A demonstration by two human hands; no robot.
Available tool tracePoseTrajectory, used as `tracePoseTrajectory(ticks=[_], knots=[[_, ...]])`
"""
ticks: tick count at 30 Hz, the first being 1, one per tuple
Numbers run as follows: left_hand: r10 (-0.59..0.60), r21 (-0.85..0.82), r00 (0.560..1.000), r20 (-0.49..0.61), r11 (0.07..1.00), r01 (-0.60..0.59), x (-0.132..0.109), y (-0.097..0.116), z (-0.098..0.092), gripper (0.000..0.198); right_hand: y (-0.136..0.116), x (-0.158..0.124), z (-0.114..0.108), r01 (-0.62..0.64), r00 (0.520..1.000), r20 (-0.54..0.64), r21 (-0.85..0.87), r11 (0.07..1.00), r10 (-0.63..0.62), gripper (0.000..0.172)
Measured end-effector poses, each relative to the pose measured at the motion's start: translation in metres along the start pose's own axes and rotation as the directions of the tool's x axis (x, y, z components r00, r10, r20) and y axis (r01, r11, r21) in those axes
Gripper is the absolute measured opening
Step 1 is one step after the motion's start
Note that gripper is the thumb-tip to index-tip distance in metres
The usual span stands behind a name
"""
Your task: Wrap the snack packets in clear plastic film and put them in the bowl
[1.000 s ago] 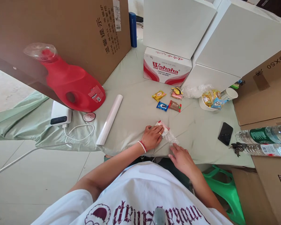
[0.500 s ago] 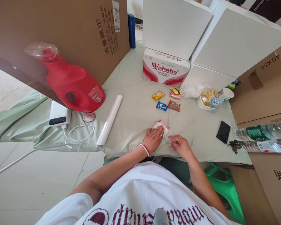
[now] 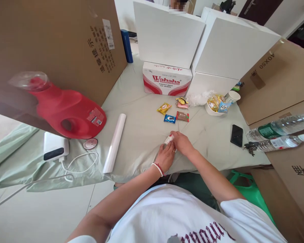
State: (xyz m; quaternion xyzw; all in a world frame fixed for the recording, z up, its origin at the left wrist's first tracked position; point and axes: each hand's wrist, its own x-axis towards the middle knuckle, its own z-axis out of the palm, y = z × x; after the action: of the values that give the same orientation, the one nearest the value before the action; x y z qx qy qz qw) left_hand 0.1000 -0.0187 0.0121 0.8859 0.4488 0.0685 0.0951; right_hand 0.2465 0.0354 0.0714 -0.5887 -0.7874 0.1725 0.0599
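Now, left grip (image 3: 166, 156): fingers curled shut on the near end of the snack packet (image 3: 169, 139); a beaded bracelet (image 3: 158, 168) sits at the wrist.
Right grip (image 3: 182, 143): thumb and fingers pinched together on the packet's far end, touching the left fingers.
Snack packet: small, white wrapper with red print; mostly hidden between the two grips, only a sliver shows.
Place: near edge of the desk (image 3: 142, 131), over the pale green cloth (image 3: 210, 148); lifted or resting, cannot tell.
Nearby: loose snacks (image 3: 169, 118) farther back; white roll (image 3: 115, 142) to the left; black phone (image 3: 236, 135) to the right, well apart.
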Motion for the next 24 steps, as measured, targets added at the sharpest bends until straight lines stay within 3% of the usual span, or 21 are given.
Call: tracePoseTrajectory(ticks=[4,8,11,13,16,18,21,24], knots=[[0.017,-0.056,0.995,-0.101,0.998,-0.023,-0.028,-0.024,-0.002,0.06,-0.017,0.014,0.022,-0.044,0.995,-0.088,0.049,0.998,0.048,0.033],[0.029,-0.054,0.949,-0.312,0.997,-0.048,-0.076,-0.057,-0.003,0.045,-0.019,-0.002,0.038,-0.002,0.986,-0.169,0.017,1.0,0.005,0.025],[-0.022,-0.046,0.91,-0.414,0.999,0.003,-0.102,-0.078,0.0,0.031,-0.016,-0.011,0.046,0.092,0.979,-0.179,-0.054,0.994,-0.1,0.046],[-0.044,-0.025,0.895,-0.444,0.999,0.036,-0.109,-0.086,0.003,0.025,-0.012,-0.011,0.05,0.114,0.975,-0.184,-0.081,0.99,-0.127,0.053],[-0.076,-0.009,0.887,-0.456,0.997,0.081,-0.104,-0.086,0.008,0.022,0.0,-0.004,0.051,0.061,0.974,-0.216,-0.066,0.996,-0.074,0.04],[-0.093,0.001,0.879,-0.468,0.994,0.106,-0.098,-0.083,0.008,0.02,0.019,0.001,0.043,0.031,0.953,-0.301,0.004,1.0,-0.028,0.039],[-0.093,0.039,0.868,-0.488,0.991,0.128,-0.091,-0.077,0.005,0.018,0.074,0.009,0.006,-0.034,0.852,-0.513,0.15,0.988,0.106,0.039],[-0.067,0.076,0.868,-0.492,0.99,0.12,-0.089,-0.075,0.001,0.018,0.153,0.024,-0.063,-0.269,0.646,-0.648,0.3,0.915,0.403,0.042]])
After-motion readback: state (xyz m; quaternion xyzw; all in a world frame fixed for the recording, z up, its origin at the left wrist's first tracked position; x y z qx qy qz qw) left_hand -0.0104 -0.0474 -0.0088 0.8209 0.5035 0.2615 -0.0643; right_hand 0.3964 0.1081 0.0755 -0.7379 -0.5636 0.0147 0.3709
